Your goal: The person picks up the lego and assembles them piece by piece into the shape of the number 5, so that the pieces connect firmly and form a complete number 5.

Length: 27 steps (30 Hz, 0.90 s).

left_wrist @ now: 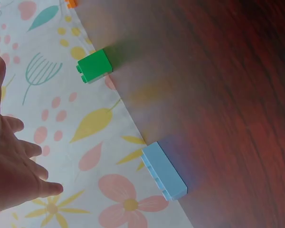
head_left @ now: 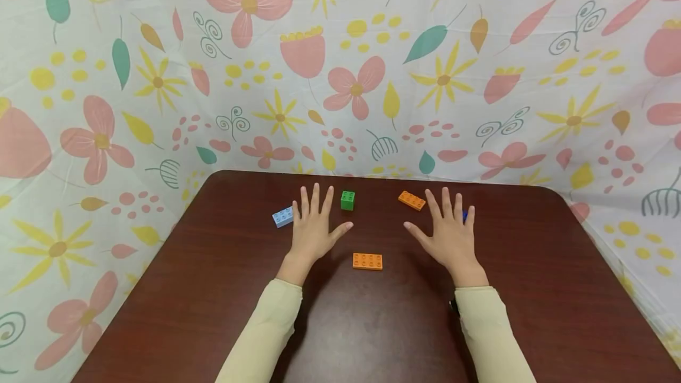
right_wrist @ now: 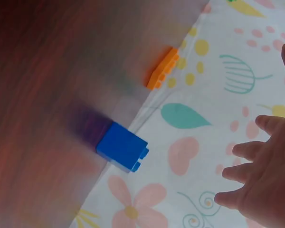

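Note:
My left hand [head_left: 311, 234] hovers over the table with fingers spread, holding nothing. Just beyond its fingers are a light blue toy brick [left_wrist: 164, 171], partly covered by the hand in the head view, and a green brick [head_left: 347, 200]. My right hand [head_left: 451, 240] is also spread and holds nothing. Near its fingertips lies a thin orange brick [head_left: 412, 200]. A blue brick [right_wrist: 122, 147] is mostly hidden behind the right hand in the head view. A second thin orange brick [head_left: 367, 261] lies between the two hands, nearer to me.
The dark brown wooden table [head_left: 372, 330] has rounded far corners. A white cloth [head_left: 340, 34] printed with flowers and leaves hangs behind it and along both sides. Long pale yellow sleeves cover both forearms.

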Available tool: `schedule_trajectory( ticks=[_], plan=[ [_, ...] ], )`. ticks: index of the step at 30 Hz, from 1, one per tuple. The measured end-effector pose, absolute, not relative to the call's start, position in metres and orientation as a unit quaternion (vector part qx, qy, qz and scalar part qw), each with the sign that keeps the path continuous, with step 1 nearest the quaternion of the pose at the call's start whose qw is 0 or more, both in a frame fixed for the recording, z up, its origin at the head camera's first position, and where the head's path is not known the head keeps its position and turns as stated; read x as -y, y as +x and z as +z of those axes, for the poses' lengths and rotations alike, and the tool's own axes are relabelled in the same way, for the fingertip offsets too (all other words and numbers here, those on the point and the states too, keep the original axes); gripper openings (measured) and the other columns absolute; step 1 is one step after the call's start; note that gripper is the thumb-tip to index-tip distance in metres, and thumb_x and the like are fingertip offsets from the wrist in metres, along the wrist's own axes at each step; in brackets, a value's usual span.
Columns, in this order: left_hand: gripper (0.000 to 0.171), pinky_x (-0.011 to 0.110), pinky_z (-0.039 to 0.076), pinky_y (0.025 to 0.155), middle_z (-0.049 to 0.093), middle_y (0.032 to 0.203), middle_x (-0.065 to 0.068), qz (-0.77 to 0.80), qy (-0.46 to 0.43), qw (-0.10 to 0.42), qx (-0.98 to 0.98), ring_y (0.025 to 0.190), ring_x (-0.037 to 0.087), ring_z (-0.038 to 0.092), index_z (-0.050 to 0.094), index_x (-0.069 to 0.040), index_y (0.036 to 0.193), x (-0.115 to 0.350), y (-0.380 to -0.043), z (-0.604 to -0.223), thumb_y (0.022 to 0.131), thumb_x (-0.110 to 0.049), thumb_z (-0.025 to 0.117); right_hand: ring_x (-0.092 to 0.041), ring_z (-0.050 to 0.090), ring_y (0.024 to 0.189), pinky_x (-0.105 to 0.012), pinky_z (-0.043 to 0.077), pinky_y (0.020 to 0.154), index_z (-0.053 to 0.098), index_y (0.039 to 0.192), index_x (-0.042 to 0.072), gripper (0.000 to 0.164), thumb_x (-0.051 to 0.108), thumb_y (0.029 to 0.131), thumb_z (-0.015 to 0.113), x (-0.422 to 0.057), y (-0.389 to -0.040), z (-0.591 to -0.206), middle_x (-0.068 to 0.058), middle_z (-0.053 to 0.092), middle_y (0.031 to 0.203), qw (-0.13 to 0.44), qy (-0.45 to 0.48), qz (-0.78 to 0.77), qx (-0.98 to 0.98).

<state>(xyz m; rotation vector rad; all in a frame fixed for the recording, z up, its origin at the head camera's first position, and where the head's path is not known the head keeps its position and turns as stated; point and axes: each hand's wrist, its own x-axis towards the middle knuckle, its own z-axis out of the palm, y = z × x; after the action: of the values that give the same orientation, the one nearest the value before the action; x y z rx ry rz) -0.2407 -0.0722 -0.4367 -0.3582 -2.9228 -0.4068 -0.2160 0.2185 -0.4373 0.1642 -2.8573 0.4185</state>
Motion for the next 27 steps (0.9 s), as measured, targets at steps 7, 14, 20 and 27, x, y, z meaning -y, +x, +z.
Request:
schedule_trajectory(
  ticks=[7,14,20,27],
  plan=[
    [0.089,0.057,0.003,0.114,0.002,0.161,0.012,-0.162,-0.143,0.104,0.971,0.145,0.034,-0.012,0.008,-0.022,0.156,0.071,-0.239,-0.433,0.090,-0.065,0.049,-0.049,0.002,0.142,-0.065,-0.003,0.110,0.019,0.154,0.012,0.086,0.057,0.090,0.056,-0.231,-0.218,-0.431,-0.025,0.010,0.157,0.146,0.064,0.167,0.973],
    [0.086,0.055,0.006,0.115,0.009,0.160,0.013,-0.190,-0.176,0.116,0.959,0.146,0.033,-0.005,0.013,-0.021,0.156,0.069,-0.234,-0.428,0.091,-0.057,0.056,-0.049,0.007,0.141,-0.064,0.003,0.111,0.022,0.153,0.011,0.082,0.046,0.090,0.062,-0.243,-0.216,-0.428,-0.025,0.015,0.156,0.174,0.078,0.190,0.963],
    [0.082,0.054,0.013,0.115,0.018,0.158,0.015,-0.223,-0.195,0.122,0.947,0.146,0.034,0.004,0.022,-0.017,0.154,0.069,-0.231,-0.427,0.091,-0.049,0.062,-0.048,0.009,0.141,-0.064,0.006,0.110,0.024,0.152,0.006,0.078,0.039,0.092,0.063,-0.254,-0.216,-0.426,-0.026,0.018,0.155,0.180,0.078,0.221,0.955],
    [0.078,0.054,0.018,0.113,0.024,0.155,0.016,-0.252,-0.200,0.109,0.941,0.145,0.035,0.014,0.027,-0.015,0.152,0.068,-0.228,-0.425,0.090,-0.042,0.066,-0.050,0.011,0.140,-0.066,0.009,0.109,0.023,0.151,0.001,0.077,0.036,0.094,0.061,-0.267,-0.218,-0.427,-0.030,0.020,0.153,0.171,0.066,0.240,0.953]
  ],
)
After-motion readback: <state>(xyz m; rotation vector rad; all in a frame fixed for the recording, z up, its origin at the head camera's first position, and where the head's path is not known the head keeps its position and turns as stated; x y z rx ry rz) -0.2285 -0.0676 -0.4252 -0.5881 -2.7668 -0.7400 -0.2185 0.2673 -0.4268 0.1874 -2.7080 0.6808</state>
